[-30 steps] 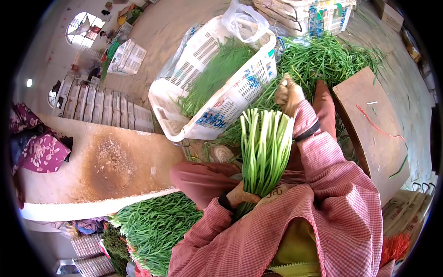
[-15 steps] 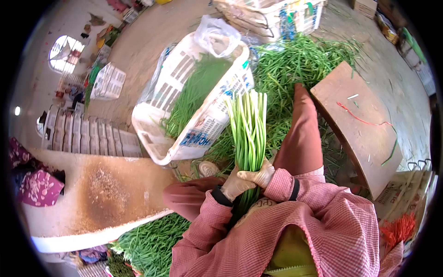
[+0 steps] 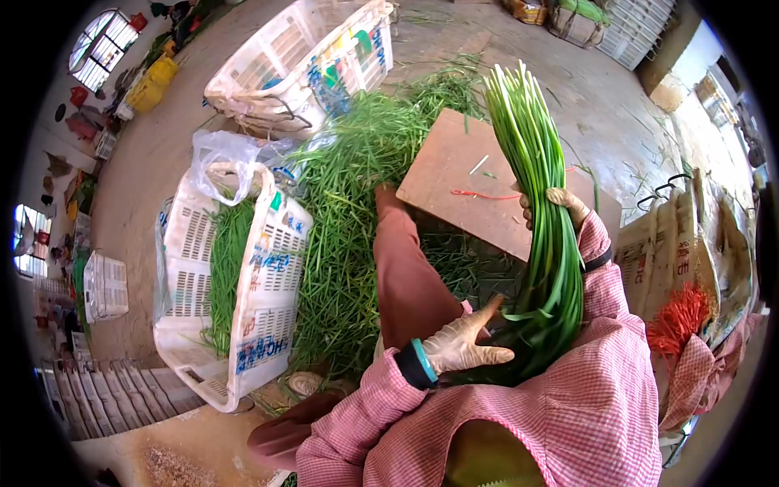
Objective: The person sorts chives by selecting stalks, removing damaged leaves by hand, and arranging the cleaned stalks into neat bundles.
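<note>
A crate is set on the left, with loose greens contained in it and a bag draped over its far end. A second crate is placed behind it. A heap is spread between the first crate and the bench, on which a string is laid. The bench is partly covered by the bunch held in the right hand; the left hand is positioned left of its lower end.

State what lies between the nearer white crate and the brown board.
In the head view, loose greens and the person's right leg lie between crate and board.
</note>
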`<control>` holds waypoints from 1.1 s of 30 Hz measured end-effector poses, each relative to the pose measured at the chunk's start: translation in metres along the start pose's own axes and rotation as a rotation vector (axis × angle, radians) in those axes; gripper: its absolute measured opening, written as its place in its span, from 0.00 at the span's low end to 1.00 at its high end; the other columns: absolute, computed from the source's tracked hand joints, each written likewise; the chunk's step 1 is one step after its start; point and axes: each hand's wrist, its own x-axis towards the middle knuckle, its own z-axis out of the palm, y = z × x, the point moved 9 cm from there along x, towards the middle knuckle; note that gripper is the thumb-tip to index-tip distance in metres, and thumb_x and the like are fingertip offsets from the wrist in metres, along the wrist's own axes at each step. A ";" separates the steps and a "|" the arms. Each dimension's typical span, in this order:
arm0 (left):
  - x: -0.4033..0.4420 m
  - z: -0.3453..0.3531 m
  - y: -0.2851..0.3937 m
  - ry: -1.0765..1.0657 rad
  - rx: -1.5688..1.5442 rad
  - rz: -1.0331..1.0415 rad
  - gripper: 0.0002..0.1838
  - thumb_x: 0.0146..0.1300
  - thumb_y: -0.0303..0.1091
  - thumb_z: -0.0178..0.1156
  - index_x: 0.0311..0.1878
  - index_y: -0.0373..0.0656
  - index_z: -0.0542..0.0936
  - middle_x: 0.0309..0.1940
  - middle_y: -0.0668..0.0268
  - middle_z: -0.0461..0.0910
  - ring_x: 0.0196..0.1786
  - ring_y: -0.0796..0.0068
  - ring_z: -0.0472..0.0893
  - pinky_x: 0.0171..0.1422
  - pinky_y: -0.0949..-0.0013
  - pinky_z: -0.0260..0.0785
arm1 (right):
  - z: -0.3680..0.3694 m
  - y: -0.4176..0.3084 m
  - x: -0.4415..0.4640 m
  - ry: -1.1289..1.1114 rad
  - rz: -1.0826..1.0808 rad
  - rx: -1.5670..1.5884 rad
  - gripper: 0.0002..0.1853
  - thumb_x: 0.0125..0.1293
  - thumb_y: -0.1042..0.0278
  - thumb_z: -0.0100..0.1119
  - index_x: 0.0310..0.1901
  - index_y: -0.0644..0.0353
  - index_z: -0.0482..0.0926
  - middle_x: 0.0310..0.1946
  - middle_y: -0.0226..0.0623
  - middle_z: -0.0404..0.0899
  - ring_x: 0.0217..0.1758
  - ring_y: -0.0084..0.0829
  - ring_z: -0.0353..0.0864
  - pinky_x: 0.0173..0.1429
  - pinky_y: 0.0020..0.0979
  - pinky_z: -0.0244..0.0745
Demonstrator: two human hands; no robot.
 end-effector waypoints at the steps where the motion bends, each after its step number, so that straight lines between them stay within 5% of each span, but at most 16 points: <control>1: 0.001 -0.016 0.000 0.086 -0.200 -0.003 0.48 0.50 0.50 0.64 0.66 0.37 0.49 0.59 0.50 0.62 0.63 0.63 0.61 0.65 0.62 0.52 | -0.005 0.000 -0.009 -0.043 -0.007 0.060 0.37 0.47 0.54 0.63 0.56 0.65 0.62 0.37 0.34 0.74 0.35 0.28 0.76 0.41 0.30 0.75; 3: 0.000 -0.051 0.002 0.324 -0.540 0.038 0.41 0.51 0.46 0.64 0.63 0.38 0.58 0.54 0.53 0.69 0.57 0.65 0.68 0.63 0.64 0.58 | -0.001 0.013 -0.015 -0.184 -0.021 0.134 0.41 0.47 0.51 0.62 0.59 0.67 0.58 0.41 0.38 0.73 0.41 0.32 0.76 0.46 0.33 0.74; 6: -0.015 -0.109 0.016 0.726 -0.538 0.200 0.26 0.53 0.29 0.62 0.57 0.38 0.69 0.44 0.63 0.76 0.46 0.80 0.74 0.53 0.77 0.67 | 0.018 0.052 -0.005 -0.316 -0.029 0.278 0.39 0.47 0.52 0.62 0.58 0.66 0.61 0.46 0.44 0.73 0.44 0.35 0.76 0.49 0.35 0.73; 9: -0.037 -0.142 0.036 0.988 -0.282 0.275 0.21 0.54 0.27 0.61 0.53 0.38 0.72 0.41 0.67 0.76 0.40 0.84 0.74 0.47 0.80 0.67 | 0.054 0.087 0.013 -0.480 0.009 0.509 0.39 0.50 0.53 0.60 0.59 0.68 0.58 0.44 0.47 0.74 0.43 0.37 0.78 0.47 0.34 0.76; 11: -0.063 -0.155 0.077 1.264 0.242 0.359 0.21 0.50 0.26 0.63 0.51 0.44 0.76 0.32 0.68 0.76 0.33 0.80 0.73 0.40 0.77 0.67 | 0.071 0.107 0.027 -0.476 0.044 0.525 0.36 0.50 0.54 0.60 0.56 0.68 0.62 0.42 0.46 0.75 0.40 0.36 0.79 0.44 0.34 0.78; 13: -0.070 -0.151 0.117 1.318 0.684 0.435 0.22 0.46 0.26 0.65 0.48 0.45 0.77 0.28 0.68 0.74 0.31 0.74 0.73 0.39 0.73 0.67 | 0.080 0.124 0.032 -0.416 0.131 0.481 0.31 0.50 0.55 0.60 0.52 0.66 0.67 0.39 0.44 0.77 0.37 0.35 0.79 0.42 0.33 0.78; 15: -0.061 -0.150 0.130 1.302 0.959 0.341 0.20 0.39 0.32 0.69 0.40 0.44 0.80 0.27 0.67 0.73 0.33 0.69 0.71 0.40 0.67 0.66 | 0.084 0.136 0.027 -0.236 0.266 0.412 0.27 0.49 0.57 0.61 0.50 0.62 0.71 0.37 0.40 0.78 0.36 0.33 0.79 0.42 0.31 0.77; 18: -0.046 -0.162 0.112 1.081 0.778 0.232 0.16 0.39 0.31 0.68 0.35 0.42 0.80 0.29 0.62 0.74 0.35 0.64 0.72 0.41 0.65 0.66 | 0.099 0.134 0.024 -0.230 0.308 0.417 0.27 0.48 0.59 0.62 0.51 0.61 0.70 0.38 0.40 0.78 0.37 0.32 0.79 0.44 0.32 0.77; 22: -0.044 -0.160 0.095 1.128 0.730 0.237 0.12 0.41 0.29 0.66 0.32 0.41 0.81 0.26 0.61 0.75 0.33 0.62 0.72 0.41 0.64 0.66 | 0.109 0.130 0.024 -0.323 0.315 0.361 0.29 0.48 0.60 0.62 0.52 0.61 0.69 0.41 0.39 0.77 0.39 0.31 0.79 0.45 0.32 0.76; 26: -0.055 -0.160 0.070 1.002 0.031 0.200 0.05 0.51 0.27 0.63 0.31 0.37 0.80 0.24 0.69 0.76 0.26 0.83 0.72 0.32 0.81 0.63 | 0.100 0.140 0.030 -0.340 0.327 0.352 0.29 0.49 0.57 0.62 0.52 0.61 0.70 0.40 0.39 0.78 0.38 0.30 0.79 0.45 0.32 0.76; 28: -0.074 -0.148 0.069 0.857 -0.554 0.232 0.06 0.51 0.26 0.63 0.33 0.36 0.80 0.27 0.65 0.76 0.27 0.80 0.73 0.33 0.79 0.65 | 0.093 0.144 0.038 -0.351 0.328 0.327 0.28 0.49 0.55 0.62 0.50 0.62 0.71 0.38 0.39 0.79 0.35 0.30 0.80 0.41 0.31 0.77; 31: -0.127 -0.144 0.083 0.648 -0.812 0.688 0.09 0.50 0.30 0.63 0.19 0.42 0.74 0.20 0.70 0.69 0.27 0.76 0.68 0.31 0.74 0.61 | 0.088 0.147 0.046 -0.306 0.287 0.346 0.25 0.51 0.55 0.62 0.47 0.63 0.73 0.34 0.38 0.80 0.32 0.30 0.81 0.37 0.31 0.78; 32: -0.151 -0.143 0.082 0.520 -0.841 0.839 0.07 0.50 0.31 0.63 0.20 0.44 0.76 0.23 0.69 0.74 0.31 0.74 0.71 0.33 0.74 0.61 | 0.085 0.149 0.047 -0.307 0.289 0.348 0.25 0.51 0.55 0.62 0.47 0.63 0.73 0.34 0.38 0.80 0.32 0.30 0.81 0.37 0.31 0.78; 33: -0.165 -0.135 0.080 0.018 -0.695 0.979 0.09 0.50 0.32 0.63 0.35 0.42 0.80 0.34 0.64 0.77 0.40 0.67 0.74 0.44 0.69 0.64 | 0.082 0.155 0.049 -0.307 0.302 0.360 0.24 0.51 0.56 0.62 0.46 0.63 0.74 0.34 0.38 0.80 0.32 0.30 0.81 0.37 0.31 0.78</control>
